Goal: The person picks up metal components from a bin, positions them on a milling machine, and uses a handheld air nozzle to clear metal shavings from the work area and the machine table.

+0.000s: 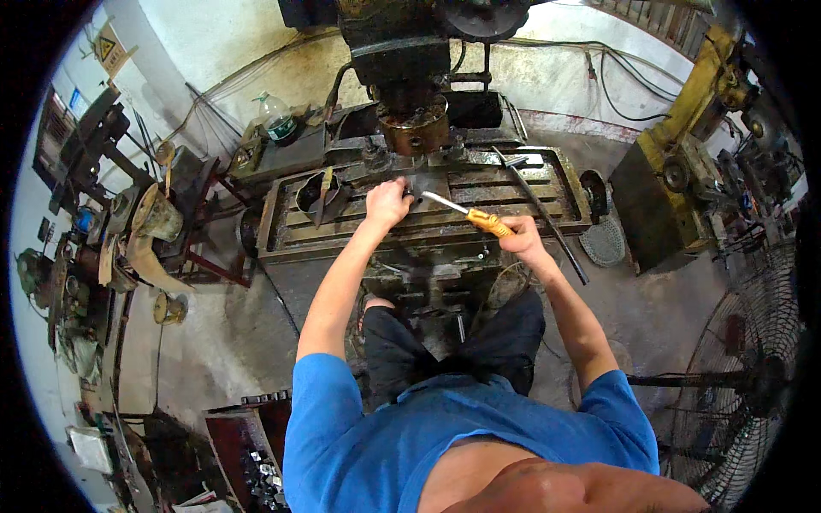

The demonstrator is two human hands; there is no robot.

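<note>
My right hand is closed round the yellow handle of a tool with a pale, slightly bent metal shaft. The shaft points left over the slotted machine table, and its tip is close to my left hand. That hand is closed at the front of the machine table, its fingers curled by a small dark piece. What exactly they grip is too small to make out. Behind the hands stands the milling machine's round, brownish head. An open container with a flat stick in it sits left of my left hand.
A long dark bar lies across the table's right side and juts past its front edge. Further right are a yellow machine and a large caged fan. To the left are a dirty bucket and a plastic bottle.
</note>
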